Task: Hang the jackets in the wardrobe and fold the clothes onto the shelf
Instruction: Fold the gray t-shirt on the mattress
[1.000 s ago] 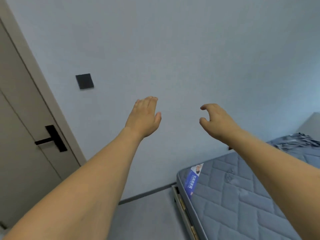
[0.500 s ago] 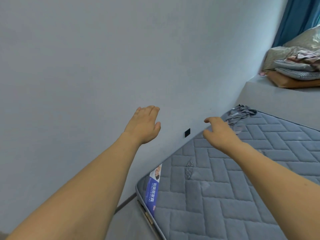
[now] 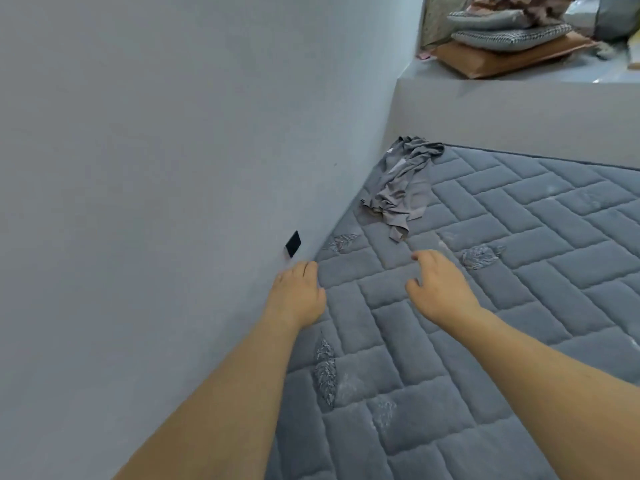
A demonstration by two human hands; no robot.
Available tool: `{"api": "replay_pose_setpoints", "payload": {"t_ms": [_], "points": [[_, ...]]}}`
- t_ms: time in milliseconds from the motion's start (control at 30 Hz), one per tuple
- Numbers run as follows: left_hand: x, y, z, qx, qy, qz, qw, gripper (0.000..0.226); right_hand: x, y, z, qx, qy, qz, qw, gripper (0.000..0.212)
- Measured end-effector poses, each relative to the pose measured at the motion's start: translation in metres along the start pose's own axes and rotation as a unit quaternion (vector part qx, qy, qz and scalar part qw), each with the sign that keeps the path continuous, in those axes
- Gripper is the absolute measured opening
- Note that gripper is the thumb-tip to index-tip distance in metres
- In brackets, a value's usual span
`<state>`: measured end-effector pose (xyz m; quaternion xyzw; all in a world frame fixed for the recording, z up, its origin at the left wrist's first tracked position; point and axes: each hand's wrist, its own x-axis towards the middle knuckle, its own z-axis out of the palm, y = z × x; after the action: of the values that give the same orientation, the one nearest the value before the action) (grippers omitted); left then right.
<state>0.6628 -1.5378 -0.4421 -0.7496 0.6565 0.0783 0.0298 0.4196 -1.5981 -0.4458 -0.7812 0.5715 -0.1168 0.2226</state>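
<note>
A crumpled grey garment (image 3: pixel 401 183) lies on the quilted blue-grey mattress (image 3: pixel 519 271), close to the wall at its far corner. Both my arms reach out over the mattress toward it. My left hand (image 3: pixel 298 296) hovers near the wall with its fingers relaxed and holds nothing. My right hand (image 3: pixel 440 289) is a short way below the garment, fingers loosely curled, also empty. Neither hand touches the garment. No wardrobe or shelf is in view.
A grey wall (image 3: pixel 156 168) runs along the mattress's left side, with a small black socket (image 3: pixel 293 243) low on it. Beyond the mattress a raised grey ledge (image 3: pixel 502 109) carries a pile of folded cushions and fabrics (image 3: pixel 509 32).
The view has swung right and down from the door and wall onto the mattress. Both hands have dropped lower and now sit closer to the grey garment.
</note>
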Motion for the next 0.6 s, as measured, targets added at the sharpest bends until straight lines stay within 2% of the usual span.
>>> {"api": "replay_pose_setpoints", "payload": {"t_ms": [100, 167, 267, 333, 400, 467, 600], "points": [[0.083, 0.027, 0.116, -0.022, -0.045, 0.039, 0.998, 0.057, 0.042, 0.061, 0.096, -0.053, -0.025, 0.006, 0.998, 0.048], [0.123, 0.045, 0.180, -0.020, -0.059, 0.073, 0.995, 0.061, 0.064, 0.108, 0.141, -0.073, -0.014, 0.021, 0.997, 0.048], [0.151, 0.053, 0.266, -0.016, -0.083, 0.057, 0.995, 0.065, 0.103, 0.180, 0.181, -0.134, 0.020, 0.023, 0.990, 0.050], [0.147, 0.051, 0.309, -0.003, -0.064, 0.043, 0.997, 0.067, 0.126, 0.214, 0.199, -0.159, 0.015, 0.052, 0.986, 0.057], [0.143, 0.045, 0.335, 0.012, -0.014, 0.042, 0.999, 0.069, 0.140, 0.237, 0.222, -0.172, -0.002, 0.079, 0.982, 0.063], [0.152, 0.045, 0.344, -0.008, 0.021, 0.078, 0.997, 0.071, 0.143, 0.254, 0.244, -0.197, 0.011, 0.079, 0.977, 0.064], [0.221, 0.040, 0.324, -0.004, 0.003, 0.163, 0.987, 0.075, 0.146, 0.255, 0.255, -0.186, 0.018, 0.085, 0.979, 0.066]]}}
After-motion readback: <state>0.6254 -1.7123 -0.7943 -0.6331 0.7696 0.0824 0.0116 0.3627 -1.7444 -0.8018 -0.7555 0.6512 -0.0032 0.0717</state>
